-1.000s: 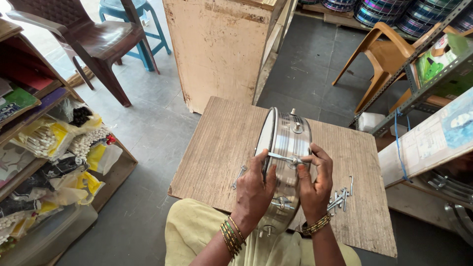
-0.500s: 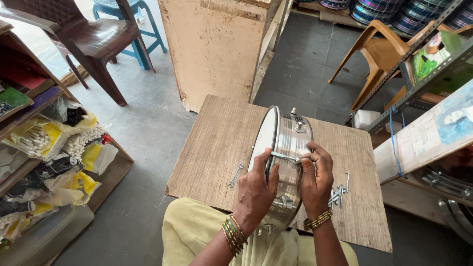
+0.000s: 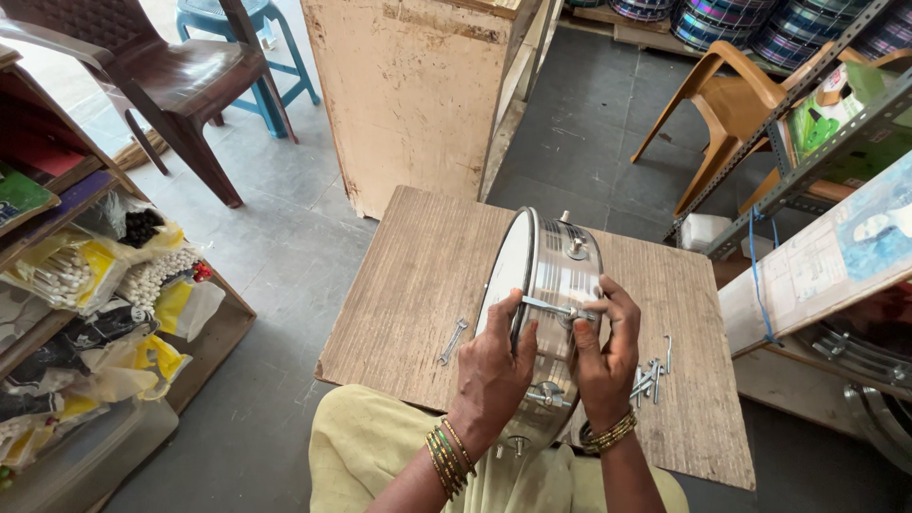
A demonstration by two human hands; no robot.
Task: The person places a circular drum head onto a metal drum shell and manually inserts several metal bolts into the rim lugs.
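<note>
Head view: one drum (image 3: 556, 285) stands on edge, skin facing left; both hands' fingers (image 3: 608, 304) clamp its one tension rod (image 3: 551, 307), lying crosswise.

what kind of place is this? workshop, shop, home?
Most likely a small drum-making workshop or shop. Both hands, left and right, hold a shiny metal drum shell on edge over a wooden board with loose metal hooks; stacked drum hoops fill the shelving behind.

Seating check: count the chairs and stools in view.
3: a brown chair top left, a blue stool behind it, an orange chair top right. Others may sit outside the view.
</note>
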